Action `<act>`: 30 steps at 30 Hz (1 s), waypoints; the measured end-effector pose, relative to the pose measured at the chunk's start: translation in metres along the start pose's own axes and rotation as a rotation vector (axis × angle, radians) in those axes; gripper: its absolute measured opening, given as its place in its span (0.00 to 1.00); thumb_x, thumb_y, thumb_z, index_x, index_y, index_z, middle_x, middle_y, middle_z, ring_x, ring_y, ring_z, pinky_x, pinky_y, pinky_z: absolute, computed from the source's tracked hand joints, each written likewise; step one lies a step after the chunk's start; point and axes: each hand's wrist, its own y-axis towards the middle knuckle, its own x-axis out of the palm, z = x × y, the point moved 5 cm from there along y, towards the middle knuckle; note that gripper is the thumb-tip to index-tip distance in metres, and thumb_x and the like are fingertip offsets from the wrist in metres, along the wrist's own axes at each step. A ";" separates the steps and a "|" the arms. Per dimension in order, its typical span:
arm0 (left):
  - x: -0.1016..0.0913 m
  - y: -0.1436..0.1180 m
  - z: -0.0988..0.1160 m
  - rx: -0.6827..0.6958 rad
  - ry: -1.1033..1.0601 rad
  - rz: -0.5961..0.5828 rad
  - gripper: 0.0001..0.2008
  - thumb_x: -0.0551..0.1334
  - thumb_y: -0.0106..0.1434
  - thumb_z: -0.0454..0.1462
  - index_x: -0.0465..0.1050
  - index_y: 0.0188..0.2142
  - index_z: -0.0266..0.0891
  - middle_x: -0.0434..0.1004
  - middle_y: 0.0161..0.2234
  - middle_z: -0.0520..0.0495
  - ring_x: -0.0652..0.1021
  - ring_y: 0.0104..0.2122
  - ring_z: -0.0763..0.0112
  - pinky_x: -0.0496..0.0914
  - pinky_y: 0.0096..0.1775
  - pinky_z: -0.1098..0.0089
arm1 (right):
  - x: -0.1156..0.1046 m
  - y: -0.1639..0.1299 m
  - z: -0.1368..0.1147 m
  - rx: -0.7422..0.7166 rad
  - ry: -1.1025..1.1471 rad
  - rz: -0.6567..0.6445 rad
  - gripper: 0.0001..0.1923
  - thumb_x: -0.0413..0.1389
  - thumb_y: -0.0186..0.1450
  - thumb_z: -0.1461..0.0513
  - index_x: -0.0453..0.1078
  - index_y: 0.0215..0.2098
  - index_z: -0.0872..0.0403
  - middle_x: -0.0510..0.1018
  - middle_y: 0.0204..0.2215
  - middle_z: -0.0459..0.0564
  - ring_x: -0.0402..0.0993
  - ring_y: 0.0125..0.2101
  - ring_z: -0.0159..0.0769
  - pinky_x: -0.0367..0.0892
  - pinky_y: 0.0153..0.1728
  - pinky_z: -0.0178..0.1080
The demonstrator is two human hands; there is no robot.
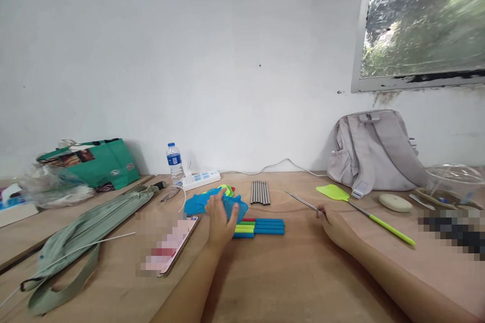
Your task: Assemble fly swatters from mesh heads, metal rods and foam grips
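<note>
My left hand (222, 219) is closed on a blue mesh fly swatter head (235, 208), over a pile of blue swatter heads (197, 204) with yellow-green and red ones behind. A thin metal telescopic rod (301, 199) is pinched in my right hand (329, 221), its tip pointing left and away from me. Between the hands lie a row of metal tubes (260, 193) and a group of coloured handles (269, 226), mostly blue, with red, green and yellow ones partly behind my left hand. A whole yellow-green fly swatter (373, 218) lies right of my right hand.
On the left are a phone (172, 245), a grey-green strap bag (91, 227), a green shopping bag (102, 161), a water bottle (174, 161) and a power strip (201, 179). At the right stand a grey backpack (373, 154), a pale oval object (395, 202) and a clear bowl (452, 179).
</note>
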 end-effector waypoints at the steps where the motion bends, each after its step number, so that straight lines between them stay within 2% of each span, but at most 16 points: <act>1: -0.001 0.001 0.006 0.037 0.056 -0.051 0.21 0.53 0.58 0.45 0.59 0.49 0.39 0.62 0.37 0.43 0.66 0.39 0.59 0.60 0.41 0.56 | -0.005 -0.003 -0.007 -0.029 0.042 0.018 0.11 0.38 0.63 0.61 0.61 0.34 0.54 0.72 0.30 0.51 0.69 0.32 0.37 0.63 0.34 0.39; 5: 0.003 0.000 0.024 0.106 0.189 -0.241 0.21 0.59 0.49 0.50 0.67 0.39 0.41 0.62 0.33 0.45 0.66 0.35 0.59 0.61 0.37 0.60 | -0.019 -0.013 -0.042 -0.153 0.073 0.053 0.14 0.42 0.63 0.54 0.62 0.39 0.53 0.73 0.34 0.51 0.69 0.34 0.38 0.63 0.35 0.40; 10: 0.019 -0.010 0.035 0.122 0.151 -0.382 0.13 0.59 0.49 0.43 0.66 0.35 0.42 0.65 0.35 0.46 0.67 0.39 0.60 0.60 0.41 0.62 | -0.019 -0.023 -0.071 -0.258 -0.016 -0.018 0.14 0.42 0.63 0.55 0.66 0.38 0.51 0.74 0.32 0.50 0.70 0.32 0.37 0.63 0.32 0.38; 14: 0.023 -0.014 0.039 0.131 0.090 -0.479 0.12 0.58 0.48 0.40 0.65 0.34 0.41 0.65 0.36 0.46 0.66 0.39 0.60 0.59 0.41 0.62 | -0.017 -0.029 -0.080 -0.331 -0.060 -0.049 0.14 0.43 0.63 0.55 0.67 0.39 0.51 0.74 0.33 0.50 0.70 0.32 0.37 0.63 0.32 0.37; 19: 0.021 -0.013 0.043 0.121 0.044 -0.533 0.12 0.57 0.48 0.40 0.64 0.34 0.40 0.64 0.34 0.47 0.67 0.37 0.61 0.60 0.38 0.64 | -0.018 -0.028 -0.079 -0.307 -0.090 -0.078 0.15 0.43 0.63 0.55 0.66 0.41 0.51 0.74 0.34 0.50 0.69 0.33 0.37 0.62 0.33 0.38; 26: 0.020 -0.012 0.043 0.096 0.037 -0.542 0.11 0.57 0.48 0.40 0.64 0.33 0.40 0.65 0.33 0.48 0.67 0.37 0.62 0.61 0.37 0.65 | -0.012 -0.029 -0.079 -0.300 -0.062 -0.165 0.14 0.43 0.64 0.55 0.66 0.39 0.51 0.74 0.33 0.51 0.69 0.33 0.37 0.61 0.32 0.37; 30: 0.020 -0.012 0.043 0.112 0.055 -0.538 0.11 0.57 0.48 0.40 0.65 0.33 0.40 0.65 0.33 0.47 0.67 0.37 0.61 0.61 0.38 0.64 | -0.010 -0.030 -0.078 -0.295 -0.082 -0.171 0.14 0.43 0.64 0.54 0.66 0.38 0.51 0.74 0.34 0.50 0.68 0.34 0.37 0.60 0.32 0.37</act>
